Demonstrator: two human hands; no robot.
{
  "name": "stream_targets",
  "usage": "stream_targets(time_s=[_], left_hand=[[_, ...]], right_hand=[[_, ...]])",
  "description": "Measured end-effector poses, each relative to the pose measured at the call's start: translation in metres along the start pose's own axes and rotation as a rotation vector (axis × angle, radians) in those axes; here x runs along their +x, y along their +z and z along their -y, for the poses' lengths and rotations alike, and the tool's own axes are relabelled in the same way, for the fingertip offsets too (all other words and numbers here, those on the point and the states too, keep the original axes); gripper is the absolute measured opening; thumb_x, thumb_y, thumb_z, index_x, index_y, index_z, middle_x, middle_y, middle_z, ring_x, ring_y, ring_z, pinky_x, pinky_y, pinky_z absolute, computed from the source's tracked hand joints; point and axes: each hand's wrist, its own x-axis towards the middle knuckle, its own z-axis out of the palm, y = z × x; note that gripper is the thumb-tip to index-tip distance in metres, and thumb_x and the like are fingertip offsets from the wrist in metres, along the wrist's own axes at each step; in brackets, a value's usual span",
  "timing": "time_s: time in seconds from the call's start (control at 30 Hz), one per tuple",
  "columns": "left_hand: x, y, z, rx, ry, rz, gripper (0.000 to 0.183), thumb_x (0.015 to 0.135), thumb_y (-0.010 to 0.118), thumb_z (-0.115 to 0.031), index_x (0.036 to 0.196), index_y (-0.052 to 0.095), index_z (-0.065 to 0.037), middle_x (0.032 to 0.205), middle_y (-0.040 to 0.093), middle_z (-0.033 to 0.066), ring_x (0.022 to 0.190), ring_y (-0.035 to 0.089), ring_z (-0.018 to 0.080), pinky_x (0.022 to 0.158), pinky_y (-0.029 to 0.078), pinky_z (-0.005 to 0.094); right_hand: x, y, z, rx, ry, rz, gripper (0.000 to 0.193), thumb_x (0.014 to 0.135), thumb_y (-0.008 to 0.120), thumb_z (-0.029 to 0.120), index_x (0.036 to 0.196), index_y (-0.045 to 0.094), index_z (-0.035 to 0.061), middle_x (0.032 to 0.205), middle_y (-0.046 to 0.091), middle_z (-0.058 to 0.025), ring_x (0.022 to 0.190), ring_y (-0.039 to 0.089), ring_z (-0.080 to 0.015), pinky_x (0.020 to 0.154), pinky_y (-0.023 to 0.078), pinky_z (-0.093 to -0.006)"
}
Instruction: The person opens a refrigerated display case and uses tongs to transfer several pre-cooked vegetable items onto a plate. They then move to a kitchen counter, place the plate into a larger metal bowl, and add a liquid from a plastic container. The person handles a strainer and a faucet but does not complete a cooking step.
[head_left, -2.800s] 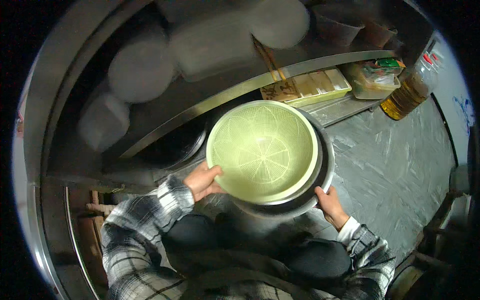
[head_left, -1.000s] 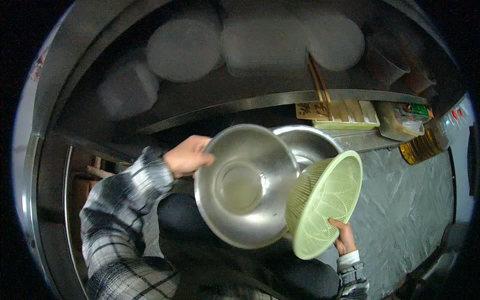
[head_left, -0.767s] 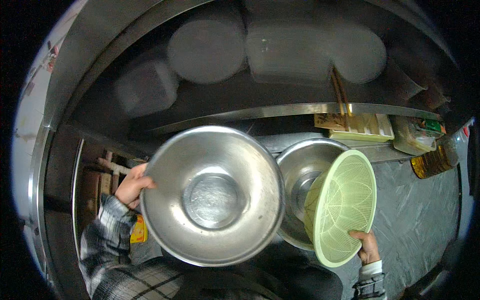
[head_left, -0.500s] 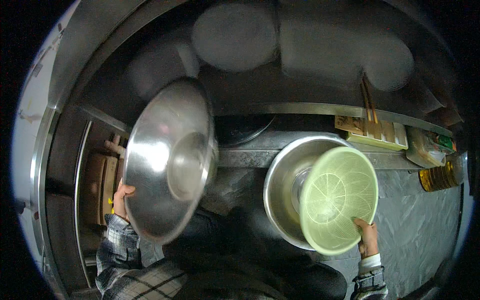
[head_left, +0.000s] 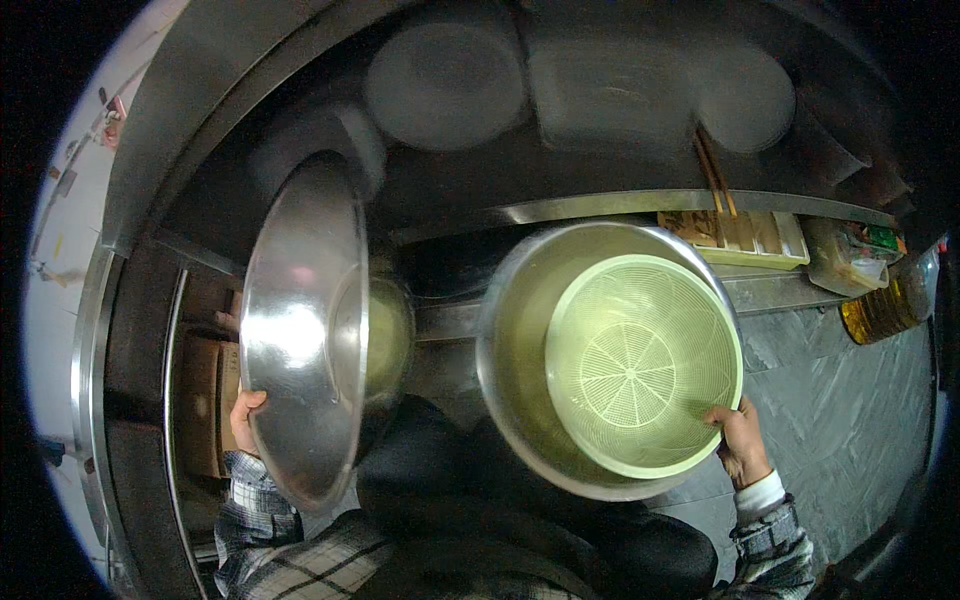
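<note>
- Since half a second ago, my left hand [head_left: 247,424] has turned the tilted steel bowl [head_left: 298,335] further on edge, and the green colander [head_left: 640,370] now faces up more squarely over the second steel bowl [head_left: 518,345].
- My left fingers are closed on the tilted steel bowl's outer rim, thumb showing at its left edge; it stands nearly upright, well apart from the colander.
- My right hand [head_left: 738,442] grips the colander's lower right rim, thumb over the inside; I can't tell whether those fingers also catch the second steel bowl.
- The colander sits within the second steel bowl's outline, toward its right side; how deep, I can't tell.
- Beyond them lie a compartmented tray [head_left: 768,246], chopsticks [head_left: 712,172], a plastic tub [head_left: 845,262] and a bottle of yellow liquid [head_left: 886,310].
</note>
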Motion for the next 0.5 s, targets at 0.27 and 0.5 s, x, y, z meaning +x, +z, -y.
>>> stream_targets(time_s=[0.27, 0.5], left_hand=[[-0.014, 0.025, -0.004, 0.079, 0.123, -0.258, 0.014, 0.076, 0.058, -0.021, 0.069, 0.051, -0.011, 0.064, 0.048, -0.0031, 0.054, 0.044, 0.0107, 0.051, 0.035, 0.0236], [-0.007, 0.022, 0.001, -0.137, 0.069, 0.039, 0.029, 0.075, 0.055, -0.024, 0.096, 0.061, -0.004, 0.074, 0.064, 0.0076, 0.064, 0.062, 0.0191, 0.058, 0.051, 0.0297]], right_hand=[[0.021, 0.074, 0.033, 0.002, -0.104, 0.123, 0.055, 0.073, 0.053, -0.001, 0.123, 0.036, -0.0135, 0.109, 0.054, -0.0254, 0.091, 0.058, -0.028, 0.08, 0.049, -0.0343], [0.064, 0.164, 0.062, 0.215, -0.195, 0.238, 0.053, 0.08, 0.055, 0.007, 0.126, 0.034, -0.0102, 0.1, 0.056, -0.0195, 0.084, 0.057, -0.0248, 0.072, 0.05, -0.0345]])
